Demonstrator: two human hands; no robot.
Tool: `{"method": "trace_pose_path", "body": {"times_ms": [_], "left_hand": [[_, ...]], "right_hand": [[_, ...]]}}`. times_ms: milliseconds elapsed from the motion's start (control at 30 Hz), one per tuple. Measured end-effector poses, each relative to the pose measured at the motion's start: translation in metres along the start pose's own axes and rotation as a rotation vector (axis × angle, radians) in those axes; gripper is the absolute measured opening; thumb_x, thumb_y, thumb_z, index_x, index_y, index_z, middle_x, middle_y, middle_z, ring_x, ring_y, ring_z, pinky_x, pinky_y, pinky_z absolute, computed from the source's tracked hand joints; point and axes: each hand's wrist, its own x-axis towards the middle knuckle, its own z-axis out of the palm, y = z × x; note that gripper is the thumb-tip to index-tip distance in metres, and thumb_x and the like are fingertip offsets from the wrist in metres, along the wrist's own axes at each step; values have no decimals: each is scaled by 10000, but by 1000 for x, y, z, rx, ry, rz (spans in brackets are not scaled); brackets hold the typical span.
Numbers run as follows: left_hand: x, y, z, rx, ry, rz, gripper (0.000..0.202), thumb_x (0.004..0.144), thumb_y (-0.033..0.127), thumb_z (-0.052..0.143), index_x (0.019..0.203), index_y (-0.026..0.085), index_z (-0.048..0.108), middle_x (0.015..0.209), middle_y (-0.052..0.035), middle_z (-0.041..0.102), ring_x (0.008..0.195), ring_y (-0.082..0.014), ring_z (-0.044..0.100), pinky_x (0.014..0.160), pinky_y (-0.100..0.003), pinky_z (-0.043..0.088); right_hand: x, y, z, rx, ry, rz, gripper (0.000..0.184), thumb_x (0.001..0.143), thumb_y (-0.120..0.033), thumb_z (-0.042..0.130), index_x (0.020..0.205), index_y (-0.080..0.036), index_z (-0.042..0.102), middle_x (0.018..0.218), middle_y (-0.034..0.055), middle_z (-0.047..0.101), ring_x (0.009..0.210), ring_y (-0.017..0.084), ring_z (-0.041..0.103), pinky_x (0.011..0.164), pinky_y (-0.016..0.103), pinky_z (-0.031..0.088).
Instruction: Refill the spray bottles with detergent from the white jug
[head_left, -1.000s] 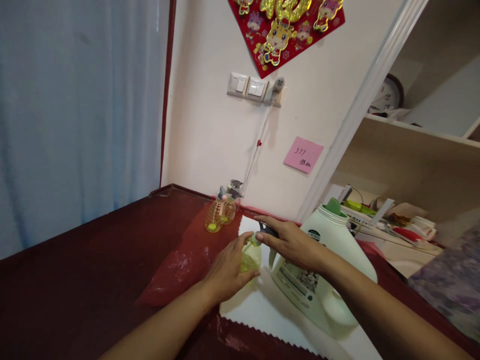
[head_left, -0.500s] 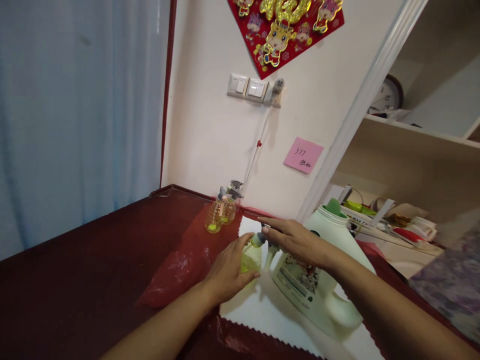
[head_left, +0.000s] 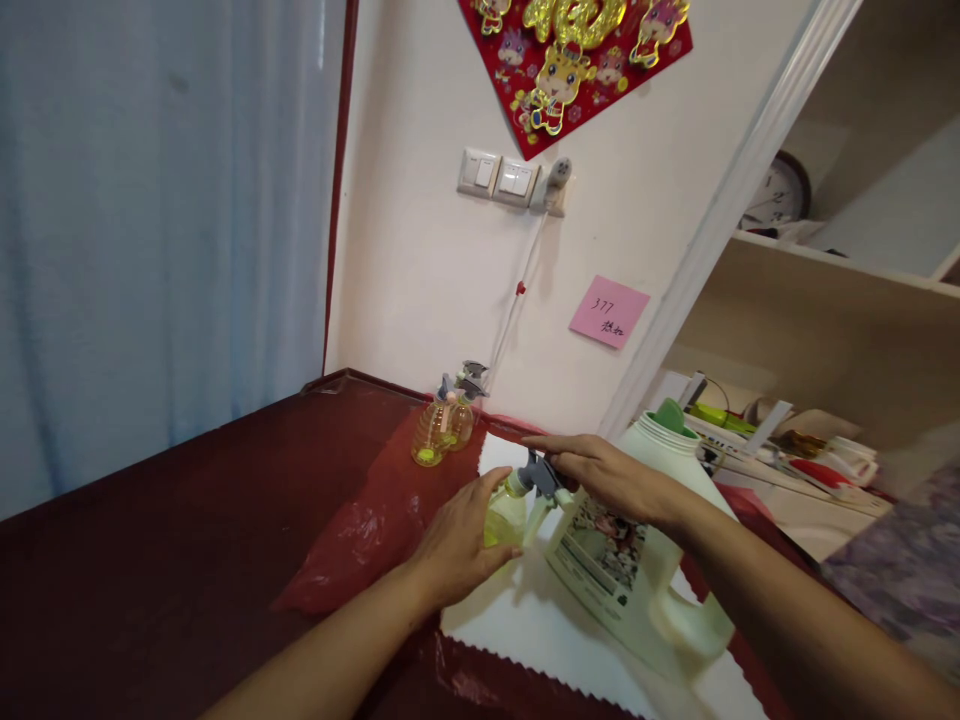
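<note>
Bottle [head_left: 504, 525], yellowish, on or just above white sheet [head_left: 517, 620]; left hand [head_left: 461, 530] wraps round it. Right hand [head_left: 611, 478] touches grey spray head [head_left: 538, 476] — gripping or merely resting, can't tell. Head sits at neck, looks mostly done, firm tightening perhaps left; two spray bottles [head_left: 430, 440] behind wear theirs. Pink note [head_left: 610, 312] reads "377" — characters beneath unclear; jug label [head_left: 600, 545] too small.

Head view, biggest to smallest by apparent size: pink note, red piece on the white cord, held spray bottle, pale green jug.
1. Pale green jug
2. Held spray bottle and pink note: unsure, left hand hides part of the bottle
3. Red piece
</note>
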Motion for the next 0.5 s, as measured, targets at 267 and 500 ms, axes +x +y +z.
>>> {"method": "trace_pose_path", "body": {"times_ms": [267, 500], "left_hand": [[1, 2, -2, -6, 7, -27, 871, 743, 233, 787, 1440, 292, 268, 1450, -100, 510, 1304, -284, 504, 1083, -472, 408], [3, 0, -2, 1, 4, -11, 804, 770, 270, 752, 1440, 284, 308, 1455, -107, 508, 1311, -296, 503, 1097, -487, 405]], "right_hand": [[1, 3, 2, 4, -59, 31, 670, 753, -139, 543, 1420, -105, 490, 853, 33, 673, 718, 160, 565, 652, 287, 453], [3, 11, 2, -116, 23, -51, 341, 855, -322, 643, 1178, -235, 706, 875, 25, 622, 755, 162, 556, 692, 297, 444]]}}
